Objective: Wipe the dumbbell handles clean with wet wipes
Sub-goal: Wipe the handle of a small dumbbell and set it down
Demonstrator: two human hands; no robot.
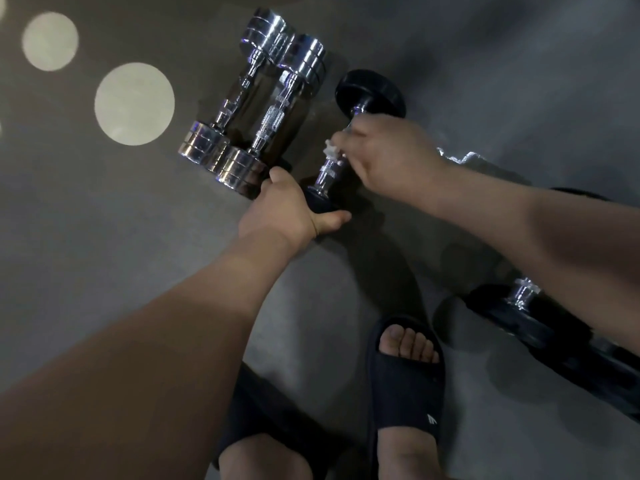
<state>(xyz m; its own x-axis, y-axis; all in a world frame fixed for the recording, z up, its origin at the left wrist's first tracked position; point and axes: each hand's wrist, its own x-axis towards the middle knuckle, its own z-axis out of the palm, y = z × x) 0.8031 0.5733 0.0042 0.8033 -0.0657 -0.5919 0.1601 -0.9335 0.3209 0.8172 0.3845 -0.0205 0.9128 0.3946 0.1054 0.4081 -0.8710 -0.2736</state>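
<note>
The black-headed dumbbell (370,95) lies on the floor (104,237) at the middle of the view, running from near left to far right. Its knurled chrome handle (329,171) shows between the two hands. The right hand (388,150) is closed over the middle of the handle. Its fingers are curled round a white wet wipe (330,151) and press it against the metal. A crumpled edge of the wipe sticks out on the left of the hand, and the fingertips themselves are blurred.

The left hand (287,206) grips the dumbbell's near head. The fingers wrap over the top of it and the thumb hooks under its near side. The far head, a round black disc, rests on the floor just beyond the right hand.

Just left of this dumbbell lie two chrome dumbbells side by side, parallel to it and touching each other. The left chrome dumbbell (202,145) has a smooth stepped handle. The right chrome dumbbell (272,121) has a knurled grip, and its near head sits just beside the left hand's knuckles.

Near right, partly hidden under the right forearm, lies a second black dumbbell (540,327) with a chrome collar, well apart from the one being wiped.

At the near edge a foot in a black slipper (405,393) stands on the floor. A second dark slipper (249,410) is half covered by the left forearm. The floor is grey, with pale round spots (134,103) at the far left.
</note>
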